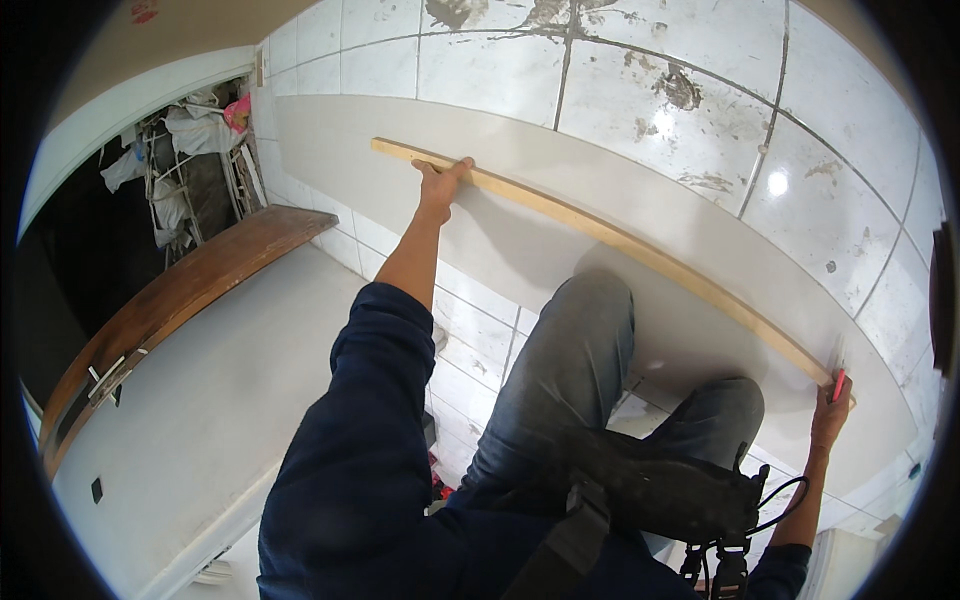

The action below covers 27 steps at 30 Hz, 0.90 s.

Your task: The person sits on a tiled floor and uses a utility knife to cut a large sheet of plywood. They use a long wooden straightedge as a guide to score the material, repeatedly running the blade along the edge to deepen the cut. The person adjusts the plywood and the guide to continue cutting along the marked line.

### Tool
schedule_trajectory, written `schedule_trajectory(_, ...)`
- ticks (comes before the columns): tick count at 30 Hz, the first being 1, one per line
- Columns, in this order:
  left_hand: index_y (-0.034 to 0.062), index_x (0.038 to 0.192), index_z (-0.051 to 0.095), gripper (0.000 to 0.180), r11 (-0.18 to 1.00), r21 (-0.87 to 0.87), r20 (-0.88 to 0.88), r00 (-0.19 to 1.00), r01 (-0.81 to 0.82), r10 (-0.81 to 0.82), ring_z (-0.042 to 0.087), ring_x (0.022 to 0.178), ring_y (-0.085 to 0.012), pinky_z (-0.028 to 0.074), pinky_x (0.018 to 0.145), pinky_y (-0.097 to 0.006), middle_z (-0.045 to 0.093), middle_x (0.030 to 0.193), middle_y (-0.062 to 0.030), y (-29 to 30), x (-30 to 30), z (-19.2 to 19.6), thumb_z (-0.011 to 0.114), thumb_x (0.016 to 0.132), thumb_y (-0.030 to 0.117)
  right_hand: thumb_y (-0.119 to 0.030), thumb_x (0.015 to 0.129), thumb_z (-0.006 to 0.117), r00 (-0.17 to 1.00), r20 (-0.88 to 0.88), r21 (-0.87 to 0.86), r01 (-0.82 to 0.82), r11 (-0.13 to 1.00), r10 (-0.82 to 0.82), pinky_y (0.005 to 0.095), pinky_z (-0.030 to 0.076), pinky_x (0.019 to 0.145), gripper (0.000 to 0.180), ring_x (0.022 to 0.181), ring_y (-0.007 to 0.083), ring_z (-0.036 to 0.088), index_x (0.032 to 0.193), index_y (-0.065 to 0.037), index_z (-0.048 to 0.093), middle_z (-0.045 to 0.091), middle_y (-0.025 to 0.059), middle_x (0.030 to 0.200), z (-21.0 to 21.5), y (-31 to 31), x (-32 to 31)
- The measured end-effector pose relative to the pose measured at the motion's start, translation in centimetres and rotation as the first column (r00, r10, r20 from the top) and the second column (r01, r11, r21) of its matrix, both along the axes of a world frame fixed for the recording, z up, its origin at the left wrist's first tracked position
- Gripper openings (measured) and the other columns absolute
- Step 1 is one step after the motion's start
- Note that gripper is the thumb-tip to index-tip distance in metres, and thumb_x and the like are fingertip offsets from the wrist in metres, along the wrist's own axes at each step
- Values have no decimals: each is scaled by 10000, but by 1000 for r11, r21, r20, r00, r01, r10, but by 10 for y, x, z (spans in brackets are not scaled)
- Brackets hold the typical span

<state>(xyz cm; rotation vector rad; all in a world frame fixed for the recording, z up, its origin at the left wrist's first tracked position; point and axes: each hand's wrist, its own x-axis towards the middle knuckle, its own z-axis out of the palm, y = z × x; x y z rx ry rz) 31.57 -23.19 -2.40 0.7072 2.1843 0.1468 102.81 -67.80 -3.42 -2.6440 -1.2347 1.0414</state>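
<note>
A long, straight wooden strip (610, 236) lies at a slant across a pale grey board (520, 262) on the floor. Near the strip's far left end, my left hand (441, 188) grips it, thumb and fingers at its edges. My right hand (830, 410) is at the strip's other end, closed around a slim red tool (838, 382). That tool points away from me; its exact kind is too small to tell. My knees (590, 310) rest on or just over the board's near side.
White floor tiles (490, 75) with dark stains surround the board. To the left, a brown wooden door (190, 300) with a metal handle stands by a dark opening holding white bags (200, 130). A black pouch with straps (650, 480) hangs at my waist.
</note>
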Motion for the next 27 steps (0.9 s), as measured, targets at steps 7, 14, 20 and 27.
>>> schedule_trajectory(7, 14, 1503, -292, 1399, 999, 48, 20, 1000, 9, -10, 297, 1445, -355, 271, 1180, -471, 214, 1591, -252, -1, -1, 3, 837, 752, 357, -6, 873, 688, 1000, 9, 40, -23, 999, 23, 335, 507, 828, 472, 892, 218, 610, 1311, -68, 525, 648, 103, 1118, -2, 3, -4)
schedule_trajectory(14, -13, 1474, -326, 1456, 999, -1, 91, 995, 43, -42, 303, 1441, -346, 280, 1181, -437, 237, 1580, -255, -3, -1, 10, 862, 733, 388, -13, 875, 693, 998, -34, 5, 46, 999, -46, 347, 508, 849, 482, 917, 226, 630, 1320, -70, 518, 651, 111, 1126, -4, 0, -1)
schedule_trajectory(20, -64, 1475, -283, 1488, 949, 10, 94, 945, 314, -314, 355, 1419, -339, 310, 1169, -389, 274, 1560, -277, -1, -19, 7, 884, 704, 441, -9, 872, 695, 992, -92, 112, 94, 989, -84, 354, 508, 837, 455, 913, 223, 629, 1299, -48, 543, 652, 103, 1102, -5, -13, 4)
schedule_trajectory(27, -99, 1538, 114, 1229, 836, 125, -372, 807, 533, -459, 334, 1421, -342, 341, 1142, -426, 227, 1584, -279, -64, -5, 0, 816, 760, 544, -90, 830, 739, 999, 22, 96, -31, 995, 29, 456, 507, 852, 448, 1038, 424, 624, 1239, -81, 556, 651, 209, 1103, 17, 29, -24)
